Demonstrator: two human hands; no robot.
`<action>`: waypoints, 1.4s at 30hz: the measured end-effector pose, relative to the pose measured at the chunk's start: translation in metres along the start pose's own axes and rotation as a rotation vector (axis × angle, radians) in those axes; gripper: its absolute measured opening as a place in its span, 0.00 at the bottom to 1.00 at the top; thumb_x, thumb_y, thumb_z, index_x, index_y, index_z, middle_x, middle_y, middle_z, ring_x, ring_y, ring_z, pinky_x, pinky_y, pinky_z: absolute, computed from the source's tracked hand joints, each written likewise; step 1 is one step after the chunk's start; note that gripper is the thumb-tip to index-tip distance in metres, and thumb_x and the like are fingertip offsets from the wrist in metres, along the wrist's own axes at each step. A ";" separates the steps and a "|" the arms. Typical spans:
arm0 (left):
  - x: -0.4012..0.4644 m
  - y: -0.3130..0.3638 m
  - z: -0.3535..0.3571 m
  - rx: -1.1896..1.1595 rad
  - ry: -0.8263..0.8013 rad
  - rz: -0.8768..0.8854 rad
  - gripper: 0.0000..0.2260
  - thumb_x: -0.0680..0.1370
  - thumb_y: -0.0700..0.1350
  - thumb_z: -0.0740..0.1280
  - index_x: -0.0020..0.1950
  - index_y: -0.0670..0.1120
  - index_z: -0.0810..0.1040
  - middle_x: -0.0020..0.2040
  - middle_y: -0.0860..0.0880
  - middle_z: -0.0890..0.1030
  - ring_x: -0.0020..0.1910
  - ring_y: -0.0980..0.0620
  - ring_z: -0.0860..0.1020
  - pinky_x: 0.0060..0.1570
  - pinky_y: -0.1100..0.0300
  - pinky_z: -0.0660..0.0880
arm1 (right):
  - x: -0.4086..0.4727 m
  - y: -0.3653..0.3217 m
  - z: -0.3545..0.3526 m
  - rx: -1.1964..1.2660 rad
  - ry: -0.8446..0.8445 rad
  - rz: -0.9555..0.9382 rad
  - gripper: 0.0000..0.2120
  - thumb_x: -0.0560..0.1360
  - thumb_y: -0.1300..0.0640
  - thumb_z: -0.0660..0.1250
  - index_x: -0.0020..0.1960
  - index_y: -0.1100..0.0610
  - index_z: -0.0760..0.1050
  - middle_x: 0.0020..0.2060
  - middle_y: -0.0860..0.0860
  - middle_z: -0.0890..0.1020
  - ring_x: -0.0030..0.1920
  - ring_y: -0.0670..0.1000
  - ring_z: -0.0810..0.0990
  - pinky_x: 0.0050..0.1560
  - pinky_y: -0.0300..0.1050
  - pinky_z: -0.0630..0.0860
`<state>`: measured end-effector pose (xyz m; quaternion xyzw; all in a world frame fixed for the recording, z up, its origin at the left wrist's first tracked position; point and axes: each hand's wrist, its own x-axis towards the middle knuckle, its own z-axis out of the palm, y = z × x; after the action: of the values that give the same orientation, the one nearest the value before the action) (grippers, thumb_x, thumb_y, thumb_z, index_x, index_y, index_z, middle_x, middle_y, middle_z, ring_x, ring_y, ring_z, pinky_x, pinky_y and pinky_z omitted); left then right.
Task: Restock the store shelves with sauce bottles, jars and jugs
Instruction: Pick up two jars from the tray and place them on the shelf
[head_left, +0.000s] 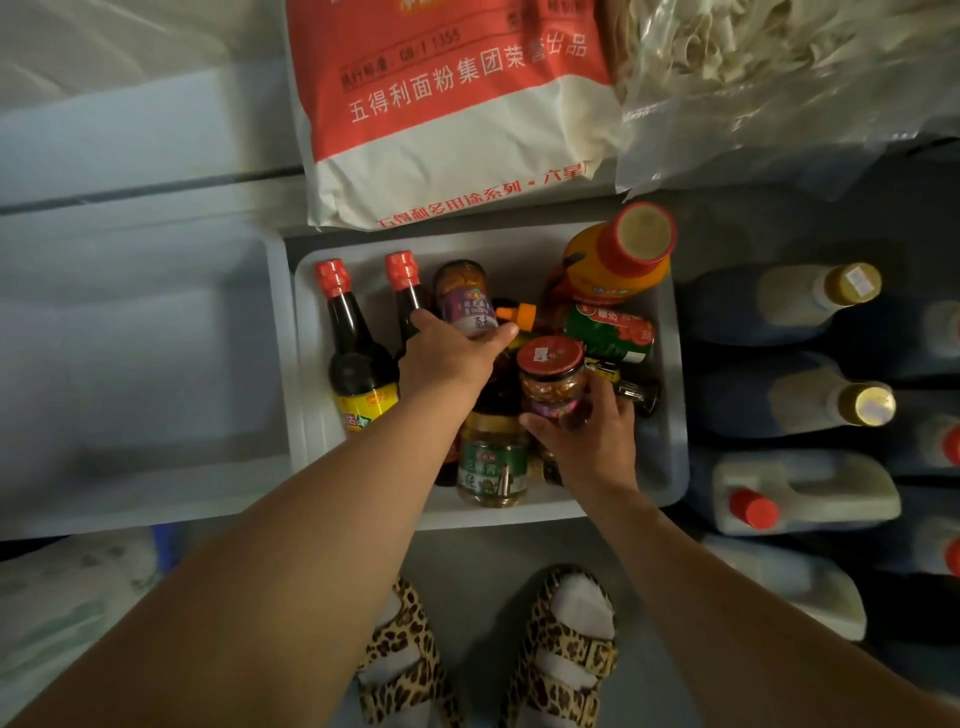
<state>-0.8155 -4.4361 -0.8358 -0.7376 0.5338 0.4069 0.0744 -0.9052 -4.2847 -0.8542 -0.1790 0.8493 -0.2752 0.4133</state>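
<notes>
Item: grey plastic crate (675, 415) on the floor before my feet, holding mixed sauce stock.

Left hand (447, 358): reaches into the crate, thumb and fingers curled round the purple-label jar (464, 296), which lies tilted among the bottles. Grip is on the lower body of the jar.

Right hand (587, 436): fingers wrapped round the red-lidded jar (551, 376), held upright, lid facing up, just above the green-label jar (491, 462).

Remaining in crate: two dark soy sauce bottles (358, 353) with red caps, lying side by side at the left; an orange jug (618, 260) with red cap at the far right corner; a green can (610, 332) on its side; an orange-capped bottle (514, 314) partly hidden under my hand.

Handling note: glass on glass, so I judge it best to lift each jar straight up, one clear of the other, before turning toward the shelf. The left jar is tilted; I should right it once it is clear so the lid stays up.

Adjacent: stocked jugs (795, 493) on the right; flour sack (447, 104) beyond the crate.
</notes>
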 end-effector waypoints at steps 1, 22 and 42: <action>0.001 0.000 0.001 -0.050 -0.019 -0.026 0.39 0.66 0.67 0.74 0.67 0.47 0.64 0.61 0.44 0.77 0.54 0.41 0.80 0.44 0.55 0.76 | 0.001 0.000 0.000 0.003 -0.007 -0.003 0.38 0.64 0.47 0.82 0.69 0.46 0.69 0.63 0.50 0.69 0.63 0.52 0.71 0.65 0.47 0.69; -0.216 -0.030 -0.159 -0.957 -0.645 -0.377 0.32 0.61 0.53 0.82 0.62 0.47 0.76 0.49 0.45 0.86 0.54 0.45 0.84 0.49 0.55 0.80 | -0.154 -0.125 -0.148 0.552 -0.282 0.250 0.24 0.65 0.51 0.80 0.58 0.47 0.76 0.51 0.50 0.85 0.50 0.53 0.86 0.49 0.55 0.84; -0.497 0.158 -0.501 -1.031 -0.451 0.492 0.26 0.66 0.44 0.78 0.64 0.47 0.78 0.51 0.46 0.84 0.49 0.49 0.81 0.42 0.59 0.73 | -0.381 -0.475 -0.373 0.803 -0.489 -0.424 0.37 0.60 0.42 0.83 0.64 0.54 0.77 0.53 0.56 0.84 0.50 0.58 0.85 0.46 0.55 0.81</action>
<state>-0.7374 -4.4135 -0.1171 -0.4295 0.3939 0.7641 -0.2767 -0.9407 -4.3356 -0.1434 -0.2336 0.5005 -0.6075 0.5709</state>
